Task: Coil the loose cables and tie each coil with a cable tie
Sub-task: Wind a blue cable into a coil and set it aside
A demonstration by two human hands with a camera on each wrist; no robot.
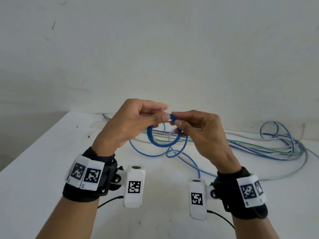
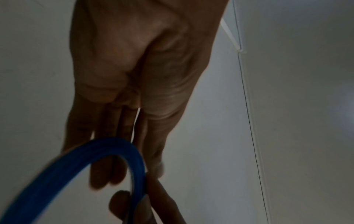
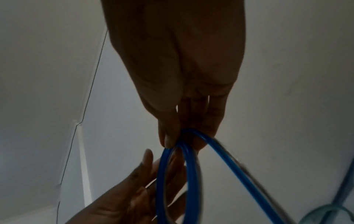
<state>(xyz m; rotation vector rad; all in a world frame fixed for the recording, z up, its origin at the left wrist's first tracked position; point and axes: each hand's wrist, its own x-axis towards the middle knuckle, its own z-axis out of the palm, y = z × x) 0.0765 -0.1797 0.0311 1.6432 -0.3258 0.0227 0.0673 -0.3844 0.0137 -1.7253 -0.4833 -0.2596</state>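
A: Both hands raised above the white table (image 1: 51, 169), wrists level, palms turned toward each other. Left hand (image 1: 127, 125) arched, thumb and forefinger pinched onto the top of the blue coil (image 1: 164, 144). Right hand (image 1: 200, 133) beside it — thumb and first fingers curled round the same coil's upper right edge.

B: Seen from the left wrist: left hand (image 2: 134, 75) reaching away, fingers long and nearly straight, blue coil (image 2: 114, 151) arching across the fingertips; right-hand fingertips at the bottom edge, touching the coil. Dim and blurred, so exact contact of the left fingers hard to tell here.

A: From the right wrist: right hand (image 3: 182, 68) pointing down the frame, thumb and fingers closed narrowly on the blue coil (image 3: 178, 174) where several turns bunch together. Left hand (image 3: 130, 189) below, fingers spread loosely behind the loops.

B: Coil held in the air between both hands, hanging as a round ring of several turns; a blue tail dropping from it to the table.

A: Behind it, the loose cables (image 1: 259, 149) — blue, green, whitish — lying tangled along the table's far side, looping up at the right. Wrist cameras (image 1: 134, 185) strapped on both forearms, marked bands around them.
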